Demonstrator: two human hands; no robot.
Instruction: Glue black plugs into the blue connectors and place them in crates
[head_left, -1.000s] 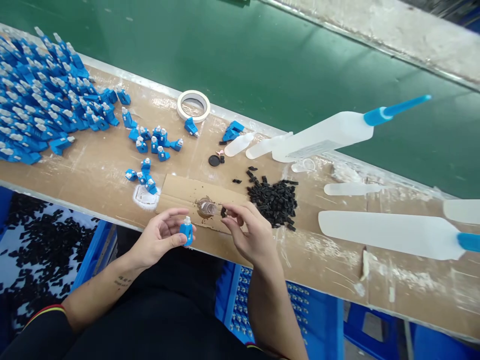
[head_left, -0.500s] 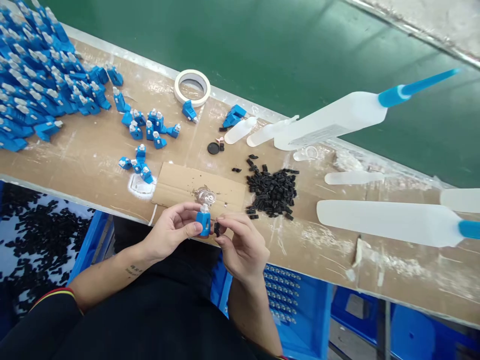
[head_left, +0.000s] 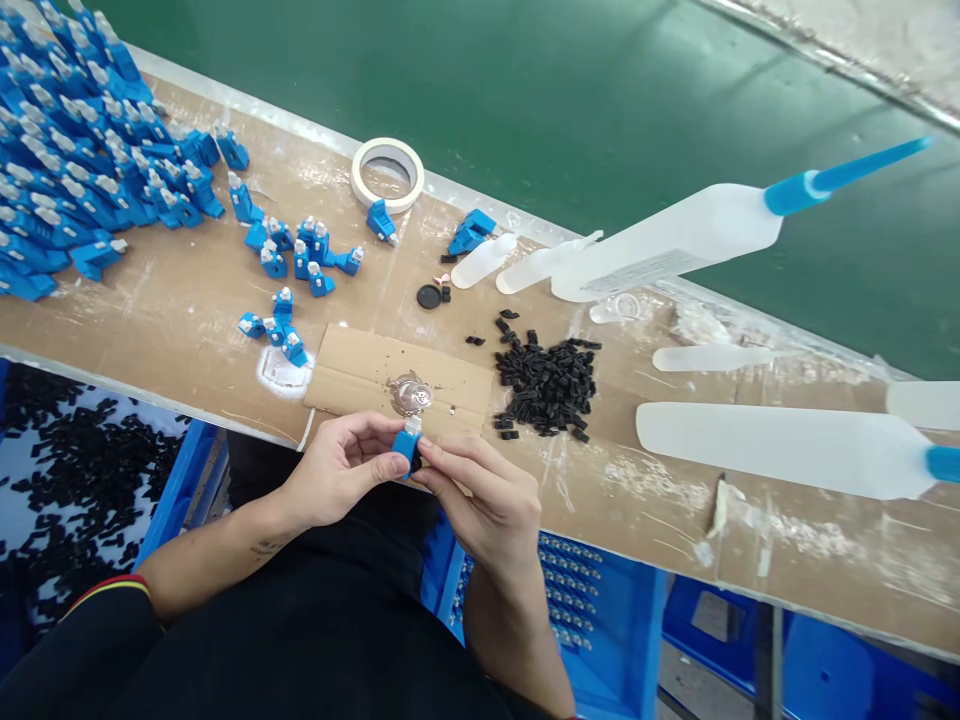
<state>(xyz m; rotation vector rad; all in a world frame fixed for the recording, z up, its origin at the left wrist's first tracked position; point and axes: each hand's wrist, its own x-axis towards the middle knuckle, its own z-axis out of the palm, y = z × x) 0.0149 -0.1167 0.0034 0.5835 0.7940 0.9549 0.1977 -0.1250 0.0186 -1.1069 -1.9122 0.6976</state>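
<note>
My left hand (head_left: 346, 468) grips a blue part (head_left: 406, 447) with a clear whitish tip pointing up, above the near edge of a cardboard sheet (head_left: 457, 375). My right hand (head_left: 480, 490) pinches a small black piece (head_left: 417, 461) against the right side of the blue part; fingers hide most of that piece. Beyond the hands, a patch of shiny clear glue (head_left: 412, 394) lies on the cardboard. A pile of black pieces (head_left: 546, 382) is to the right of it. Several finished-looking blue parts (head_left: 291, 347) stand to the left.
Many blue parts (head_left: 82, 170) crowd the table's far left. A tape roll (head_left: 360, 180) lies near the back edge. White bottles (head_left: 772, 445) lie at the right. Below the table are a blue crate (head_left: 637, 640) and a bin of black pieces (head_left: 82, 480).
My right hand has moved left, bringing the black piece from beside the blue part to its right side. The blue part has tilted a little.
</note>
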